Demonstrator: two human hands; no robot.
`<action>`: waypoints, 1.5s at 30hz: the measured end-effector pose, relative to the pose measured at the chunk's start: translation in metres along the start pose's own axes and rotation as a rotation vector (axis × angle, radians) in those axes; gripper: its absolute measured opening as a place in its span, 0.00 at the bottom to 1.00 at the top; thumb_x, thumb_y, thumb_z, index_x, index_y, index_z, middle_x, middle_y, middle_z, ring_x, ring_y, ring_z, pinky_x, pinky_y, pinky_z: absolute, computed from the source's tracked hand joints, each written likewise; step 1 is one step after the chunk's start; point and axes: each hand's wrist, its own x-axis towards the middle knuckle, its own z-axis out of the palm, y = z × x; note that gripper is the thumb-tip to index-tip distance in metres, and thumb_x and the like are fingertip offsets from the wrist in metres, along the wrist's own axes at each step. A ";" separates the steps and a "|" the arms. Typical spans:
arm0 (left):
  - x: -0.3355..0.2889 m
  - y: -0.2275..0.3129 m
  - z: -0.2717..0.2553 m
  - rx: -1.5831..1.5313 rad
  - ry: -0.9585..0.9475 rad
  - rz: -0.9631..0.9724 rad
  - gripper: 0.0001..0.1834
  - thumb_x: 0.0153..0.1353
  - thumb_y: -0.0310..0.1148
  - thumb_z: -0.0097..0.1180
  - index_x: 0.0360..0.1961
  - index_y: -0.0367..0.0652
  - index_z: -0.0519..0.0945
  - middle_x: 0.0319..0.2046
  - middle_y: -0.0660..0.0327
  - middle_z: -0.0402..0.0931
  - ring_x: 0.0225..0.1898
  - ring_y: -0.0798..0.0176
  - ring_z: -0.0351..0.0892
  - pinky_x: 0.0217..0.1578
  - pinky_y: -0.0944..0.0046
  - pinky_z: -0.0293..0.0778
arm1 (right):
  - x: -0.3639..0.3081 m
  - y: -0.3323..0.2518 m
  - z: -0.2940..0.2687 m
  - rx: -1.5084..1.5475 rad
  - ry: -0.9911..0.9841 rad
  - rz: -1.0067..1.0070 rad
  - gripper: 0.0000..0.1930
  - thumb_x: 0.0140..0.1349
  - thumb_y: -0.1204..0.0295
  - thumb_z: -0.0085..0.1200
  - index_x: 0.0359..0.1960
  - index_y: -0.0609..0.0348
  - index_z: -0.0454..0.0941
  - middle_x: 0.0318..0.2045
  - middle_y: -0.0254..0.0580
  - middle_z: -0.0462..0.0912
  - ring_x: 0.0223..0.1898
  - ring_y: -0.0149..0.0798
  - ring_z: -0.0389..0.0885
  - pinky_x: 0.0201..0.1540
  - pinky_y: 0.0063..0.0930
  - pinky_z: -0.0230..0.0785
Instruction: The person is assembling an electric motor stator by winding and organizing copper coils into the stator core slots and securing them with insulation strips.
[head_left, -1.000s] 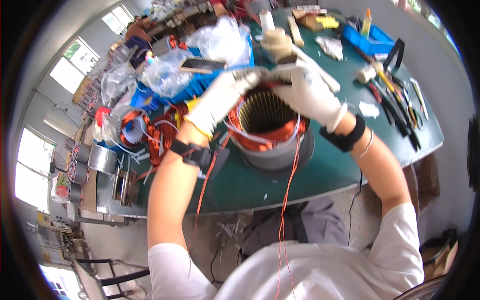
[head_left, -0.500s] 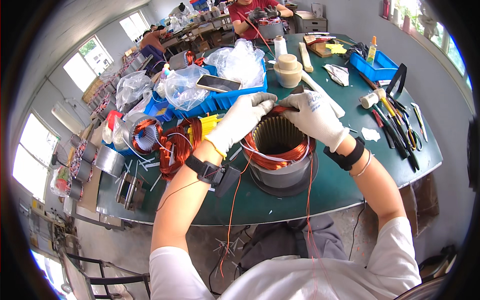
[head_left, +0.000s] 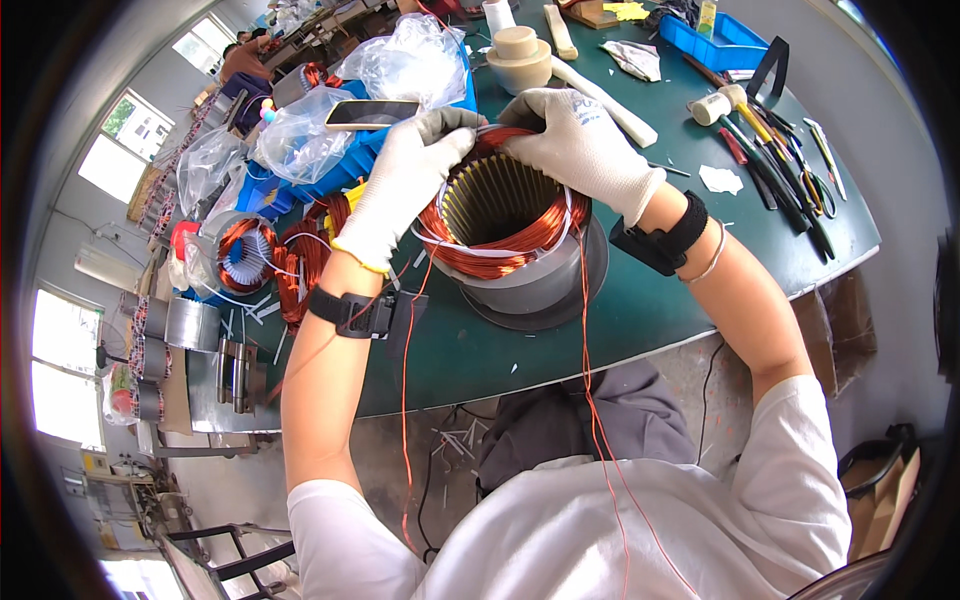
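The ring-shaped stator (head_left: 530, 288) stands on the green bench (head_left: 680, 265), and I judge it heavy and stiff, so the smooth grey outer wall offers the safest hold, because the glossy copper winding (head_left: 500, 265) looks springy and easily scratched. At its far edge, the right hand (head_left: 585, 140) pinches the winding between narrow fingers, while for the left hand (head_left: 420, 160) I cannot tell if the fingers close on a strand. Pale yellowish ribs (head_left: 475, 200) line the bore, and thin red leads (head_left: 586, 335) hang loosely.
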 end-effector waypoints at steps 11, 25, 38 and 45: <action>-0.012 0.008 -0.007 0.013 0.057 0.099 0.20 0.65 0.33 0.51 0.54 0.33 0.77 0.48 0.58 0.80 0.51 0.68 0.76 0.56 0.67 0.68 | 0.007 0.004 -0.004 -0.037 -0.087 -0.270 0.13 0.56 0.75 0.52 0.42 0.57 0.84 0.33 0.52 0.84 0.37 0.50 0.83 0.43 0.36 0.75; -0.016 0.004 0.004 -0.174 0.118 -0.060 0.12 0.68 0.25 0.48 0.48 0.34 0.80 0.42 0.61 0.80 0.43 0.70 0.78 0.49 0.70 0.73 | 0.015 -0.009 -0.011 -0.212 -0.154 -0.380 0.15 0.55 0.75 0.53 0.45 0.51 0.84 0.34 0.56 0.80 0.38 0.55 0.80 0.44 0.42 0.73; -0.015 0.003 -0.003 -0.082 -0.026 0.020 0.15 0.69 0.28 0.46 0.53 0.32 0.76 0.48 0.58 0.79 0.50 0.66 0.76 0.57 0.67 0.69 | 0.015 -0.016 -0.015 -0.111 -0.195 -0.245 0.12 0.56 0.73 0.57 0.42 0.57 0.84 0.32 0.50 0.84 0.37 0.50 0.83 0.44 0.35 0.74; -0.013 0.003 -0.004 -0.167 -0.054 -0.065 0.15 0.69 0.29 0.49 0.52 0.33 0.78 0.47 0.60 0.80 0.47 0.69 0.77 0.53 0.69 0.72 | 0.009 -0.016 -0.011 0.120 -0.080 -0.056 0.14 0.53 0.71 0.63 0.41 0.59 0.81 0.34 0.46 0.84 0.37 0.42 0.84 0.44 0.31 0.74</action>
